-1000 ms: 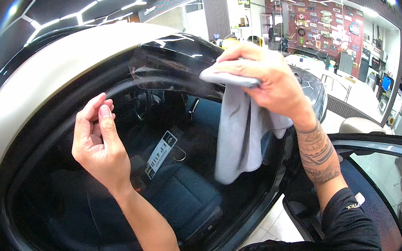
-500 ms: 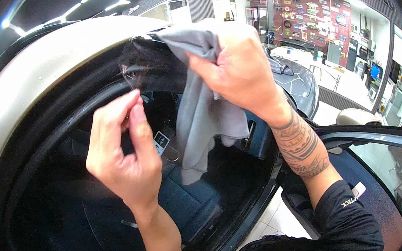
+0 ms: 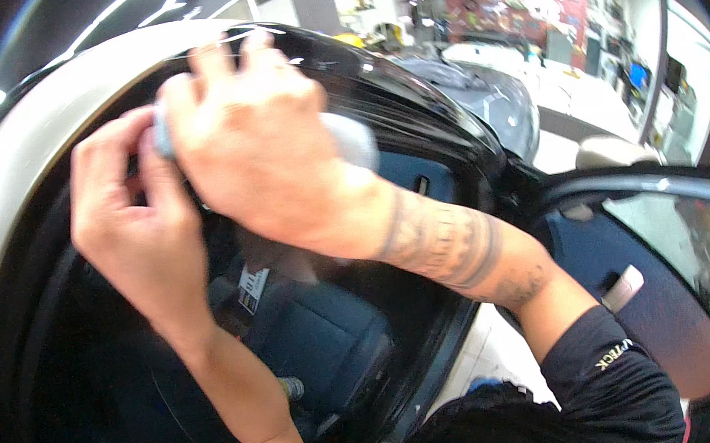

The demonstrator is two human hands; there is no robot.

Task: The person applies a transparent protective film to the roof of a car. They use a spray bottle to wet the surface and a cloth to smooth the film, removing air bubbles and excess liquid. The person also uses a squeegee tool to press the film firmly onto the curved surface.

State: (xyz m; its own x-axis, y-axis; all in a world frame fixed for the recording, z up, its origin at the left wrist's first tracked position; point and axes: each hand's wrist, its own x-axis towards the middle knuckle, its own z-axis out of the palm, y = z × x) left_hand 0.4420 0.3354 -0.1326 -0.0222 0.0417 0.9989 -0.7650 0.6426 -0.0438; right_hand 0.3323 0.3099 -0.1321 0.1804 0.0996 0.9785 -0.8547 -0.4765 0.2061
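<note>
My left hand is raised to the door frame of a white car, thumb and fingers pinched; the clear film they held a moment ago is hard to make out now. Right beside it, my right hand reaches across with its fingertips on the glossy black strip over the door opening. A grey cloth is bunched under this hand, and its bluish edge shows between the two hands. Most of the cloth is hidden by my palm and wrist.
The white roof curves along the left. Below my hands are the dark cabin and a seat. To the right, the open car door stands near my elbow. A grey car is parked beyond.
Both hands have moved left, and my right hand has come down against the frame beside my left one. The cloth, which hung loose, is now bunched under my right hand.
</note>
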